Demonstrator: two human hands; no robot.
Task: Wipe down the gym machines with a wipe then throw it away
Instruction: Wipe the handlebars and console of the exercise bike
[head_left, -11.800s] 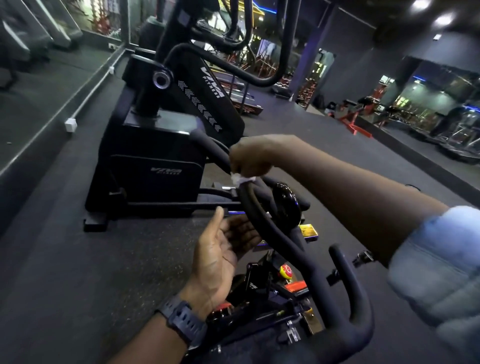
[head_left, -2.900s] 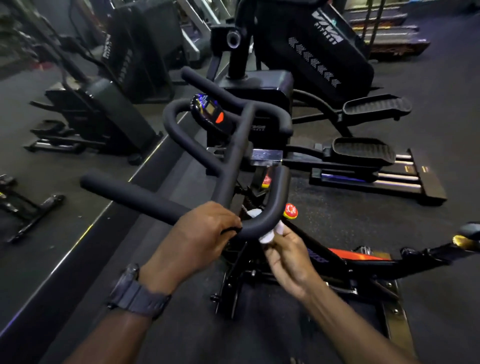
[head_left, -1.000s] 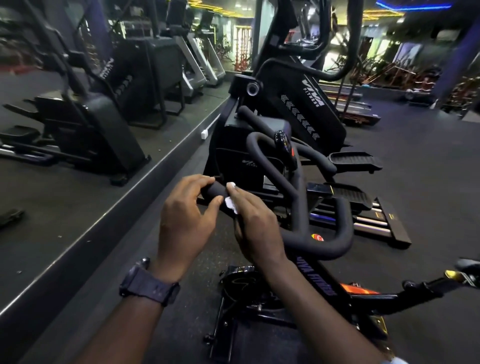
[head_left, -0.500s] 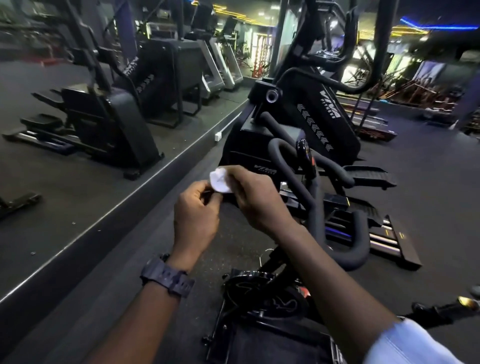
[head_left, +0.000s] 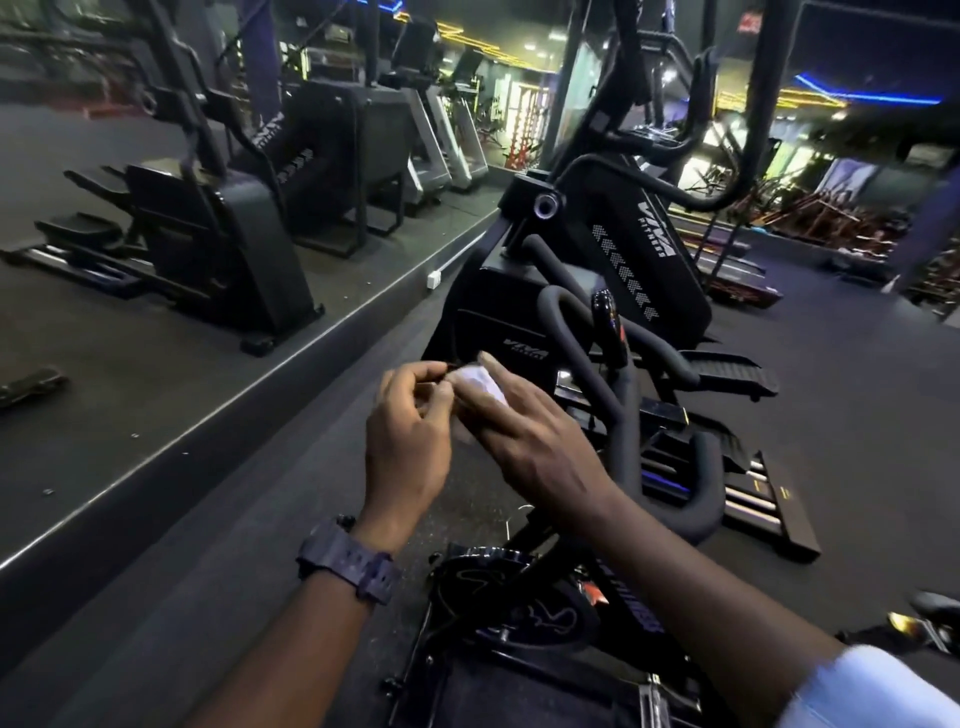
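Both the left hand (head_left: 410, 441) and right hand (head_left: 524, 441) pinch the small white wipe (head_left: 480, 382), which may slip to the floor beneath them while being refolded.

Gym machines (head_left: 597, 291) on dark floor (head_left: 841, 395)

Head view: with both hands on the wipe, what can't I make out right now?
- Wipe: mostly hidden between the left hand and right hand; its size and soiling are unclear.
- Handlebar: the near left end is hidden behind the hands.
- Console: seen edge-on; its screen is unreadable.
- Bin: none in view.
- Seat: cut off by the right edge.
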